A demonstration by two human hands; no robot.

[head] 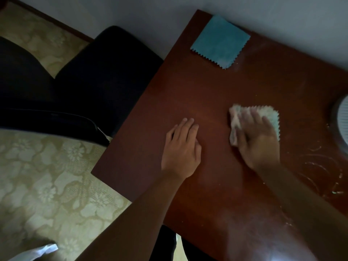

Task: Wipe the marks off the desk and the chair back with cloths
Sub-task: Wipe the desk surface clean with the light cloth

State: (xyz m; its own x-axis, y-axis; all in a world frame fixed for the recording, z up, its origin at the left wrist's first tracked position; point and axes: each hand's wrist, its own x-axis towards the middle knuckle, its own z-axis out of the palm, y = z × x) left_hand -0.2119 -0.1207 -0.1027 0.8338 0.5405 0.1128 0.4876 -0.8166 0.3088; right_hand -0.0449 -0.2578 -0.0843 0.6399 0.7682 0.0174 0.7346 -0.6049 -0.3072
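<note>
We've got the pale cloth (271,115) mid-desk (188,91) under right hand (258,140), fingers flat, pressing; left hand (181,147) flat, empty; white marks (318,166) remain at right edge; blue cloth (220,41) idle at far corner, chair back (105,72) prob untouched

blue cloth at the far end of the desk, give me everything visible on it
The blue cloth is a teal, roughly square piece, soft and microfibre-like in look, with zigzag pinked edges plain along its near side and corner. It lies spread flat and unfolded near the far corner of the reddish-brown desk, turned at an angle to the desk's edges, close to the wall. Nothing touches it but the desk; both hands are well away, nearer the camera.
</note>
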